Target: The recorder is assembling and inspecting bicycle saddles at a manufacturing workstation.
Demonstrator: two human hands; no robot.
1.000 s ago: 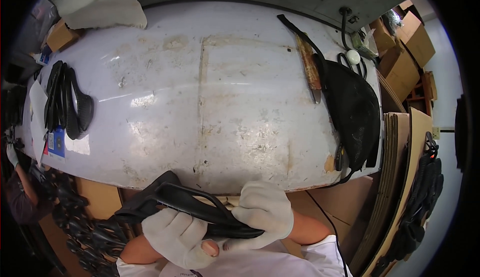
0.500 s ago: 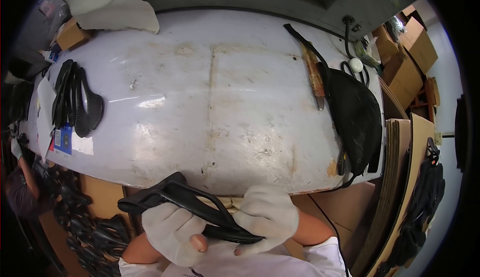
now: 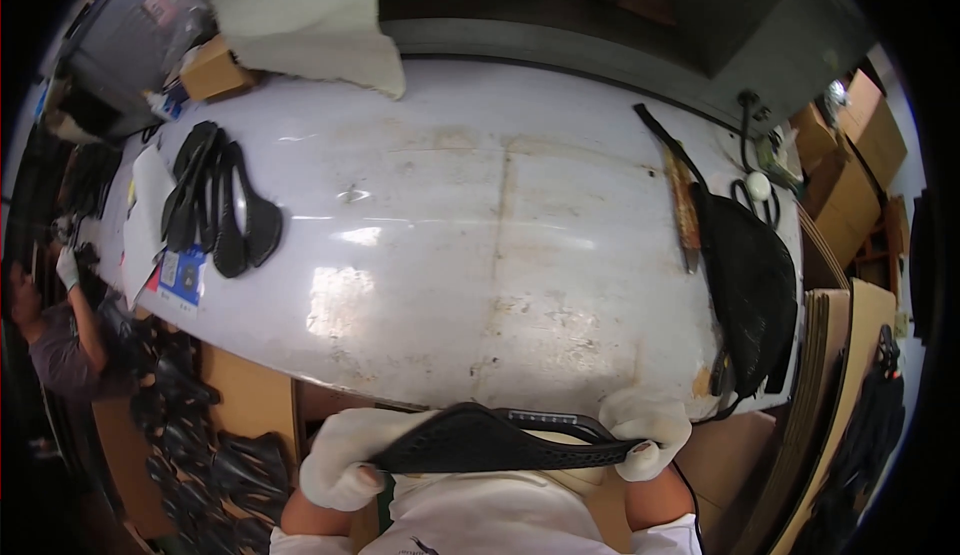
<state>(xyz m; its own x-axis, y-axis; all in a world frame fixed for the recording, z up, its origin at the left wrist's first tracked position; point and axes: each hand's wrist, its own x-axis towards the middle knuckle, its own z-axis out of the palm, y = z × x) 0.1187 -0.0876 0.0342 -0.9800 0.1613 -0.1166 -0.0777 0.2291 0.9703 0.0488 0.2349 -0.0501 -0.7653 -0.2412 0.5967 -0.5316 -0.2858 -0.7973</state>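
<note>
Black and perforated, the saddle shell (image 3: pixel 490 440) lies crosswise in the head view, its long axis running left to right between the two gloved hands, just below the near edge of the desk (image 3: pixel 500 255). The left hand (image 3: pixel 345 460) is clenched around the broad end; the right hand (image 3: pixel 645 433) pinches the narrow nose, so each grip holds one end and the shell spans the gap between them, close against the person's chest. Neither hand is clearly nearer the middle of the shell.

Compared with the frame a second ago, the shell has swung from a slant, its wide end high on the left, to nearly level, and the hands have spread apart along it.

Beyond the grips, a fan of black saddle shells (image 3: pixel 215 205) lies far to the left on the desk; a black mat (image 3: pixel 750 295) lies to the right.
</note>
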